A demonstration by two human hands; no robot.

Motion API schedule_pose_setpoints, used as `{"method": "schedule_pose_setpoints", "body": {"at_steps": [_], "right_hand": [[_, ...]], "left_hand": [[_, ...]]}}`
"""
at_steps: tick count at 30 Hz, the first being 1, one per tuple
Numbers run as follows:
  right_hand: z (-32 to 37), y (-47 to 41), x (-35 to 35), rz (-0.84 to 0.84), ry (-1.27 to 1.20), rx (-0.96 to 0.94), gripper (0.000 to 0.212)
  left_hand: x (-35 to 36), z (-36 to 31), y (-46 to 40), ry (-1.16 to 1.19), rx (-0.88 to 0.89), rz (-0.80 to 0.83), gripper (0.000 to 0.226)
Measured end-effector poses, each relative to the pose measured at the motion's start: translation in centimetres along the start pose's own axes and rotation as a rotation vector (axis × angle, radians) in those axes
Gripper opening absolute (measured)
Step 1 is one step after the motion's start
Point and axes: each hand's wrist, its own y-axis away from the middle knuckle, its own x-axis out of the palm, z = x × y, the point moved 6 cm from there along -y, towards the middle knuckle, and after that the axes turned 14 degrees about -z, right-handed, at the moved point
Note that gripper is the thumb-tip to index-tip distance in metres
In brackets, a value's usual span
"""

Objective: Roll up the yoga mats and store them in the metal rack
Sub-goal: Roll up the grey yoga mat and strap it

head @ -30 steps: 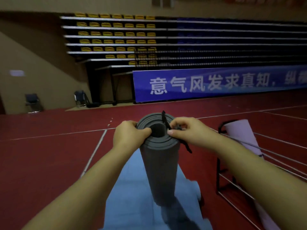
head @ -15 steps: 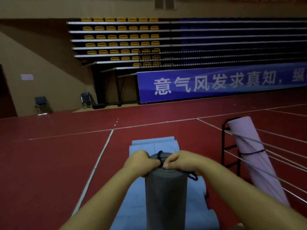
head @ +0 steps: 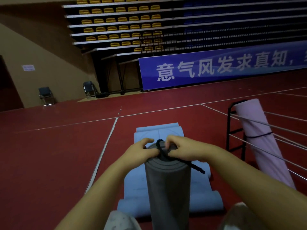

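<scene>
Red gym floor (head: 49, 163), bleachers and blue banner (head: 216, 67) behind. Blue mat (head: 199, 201) flat on floor, ends curled. Pink rolled mat (head: 259, 140) leaning in metal rack (head: 232, 130), right. Grey rolled mat (head: 167, 188) upright, centre. Left hand (head: 141, 151) and right hand (head: 182, 150) at its top, fingers pinched on black strap (head: 166, 155); loose end trails right.

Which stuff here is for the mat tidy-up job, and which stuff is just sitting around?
For the job:
- grey rolled mat, held upright by the left hand and right hand
- black strap
- blue mat, flat on the floor
- pink rolled mat
- metal rack

Just sitting around:
- two folding chairs
- blue banner
- yellow stadium seats
</scene>
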Motion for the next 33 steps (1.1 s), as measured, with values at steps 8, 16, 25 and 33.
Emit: {"method": "schedule_pose_setpoints", "body": {"at_steps": [8, 16, 25, 33], "right_hand": [[-1.7, -0.6, 0.4, 0.065, -0.32, 0.132, 0.056], [-3.3, -0.7, 0.3, -0.118, -0.515, 0.193, 0.047], [-5.7, -1.3, -0.9, -0.263, -0.598, 0.277, 0.035], [-9.8, -2.4, -3.6, -0.509, -0.442, 0.447, 0.037]], "left_hand": [[-1.5, 1.4, -2.4, 0.413, -0.09, -0.226, 0.025], [2.0, 1.2, -1.5, 0.607, -0.069, 0.0, 0.03], [2.0, 2.0, -0.8, 0.268, 0.08, 0.016, 0.013], [3.6, -1.2, 4.3, -0.058, 0.608, -0.129, 0.023]]}}
